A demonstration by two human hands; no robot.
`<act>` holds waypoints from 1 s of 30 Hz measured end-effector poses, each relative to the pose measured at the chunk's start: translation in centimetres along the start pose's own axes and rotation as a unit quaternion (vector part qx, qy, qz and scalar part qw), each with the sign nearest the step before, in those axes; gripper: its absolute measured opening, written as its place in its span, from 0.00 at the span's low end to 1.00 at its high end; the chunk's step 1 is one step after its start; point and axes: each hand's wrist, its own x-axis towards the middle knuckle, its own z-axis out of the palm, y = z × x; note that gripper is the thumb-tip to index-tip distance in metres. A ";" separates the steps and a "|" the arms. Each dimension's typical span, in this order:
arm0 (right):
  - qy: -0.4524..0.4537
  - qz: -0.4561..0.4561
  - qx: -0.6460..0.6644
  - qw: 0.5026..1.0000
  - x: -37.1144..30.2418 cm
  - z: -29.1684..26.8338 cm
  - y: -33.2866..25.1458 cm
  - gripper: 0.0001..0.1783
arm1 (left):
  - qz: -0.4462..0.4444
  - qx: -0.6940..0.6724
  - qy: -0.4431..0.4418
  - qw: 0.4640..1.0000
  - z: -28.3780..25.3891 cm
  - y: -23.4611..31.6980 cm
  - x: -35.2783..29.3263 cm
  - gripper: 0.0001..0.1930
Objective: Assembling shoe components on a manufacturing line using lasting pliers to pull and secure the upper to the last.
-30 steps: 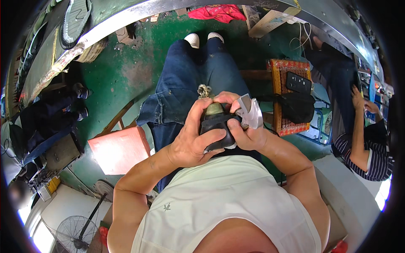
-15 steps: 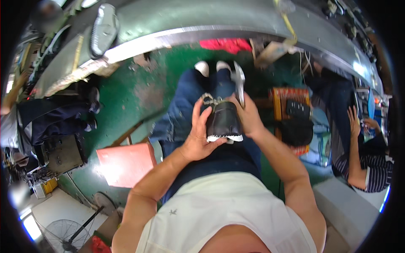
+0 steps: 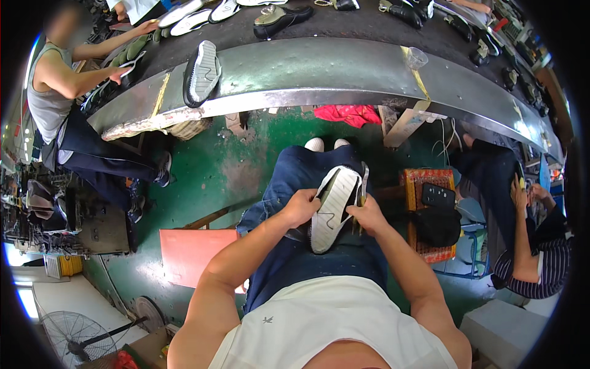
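Note:
Above my lap lies a shoe (image 3: 330, 215) with its white ribbed sole turned up and black upper showing round the edge. My left hand (image 3: 301, 208) is closed on the shoe's left edge, thumb near the sole. On the other side my right hand (image 3: 369, 215) grips the shoe's right edge, and a slim metal hand tool (image 3: 364, 179) stands up from that same hand. The tool is seen nearly edge-on, so its exact kind is unclear. Fingers under the shoe are hidden.
A metal-edged bench (image 3: 276, 67) crosses ahead, with another sole-up shoe (image 3: 201, 74) on it and several shoes behind. A pink box (image 3: 196, 255) stands left; a patterned stool (image 3: 433, 246) with a black pouch is right. People work at both sides.
The shoe has turned from its black upper showing to its white sole facing up. Both hands have shifted to its side edges. My view has tilted up, showing more of the bench.

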 end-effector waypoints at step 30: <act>-0.274 -0.034 -0.638 0.719 -3.2 -2.9 -11.0 0.14 | -0.077 -0.440 -0.106 0.888 2.6 -0.2 -2.3 0.47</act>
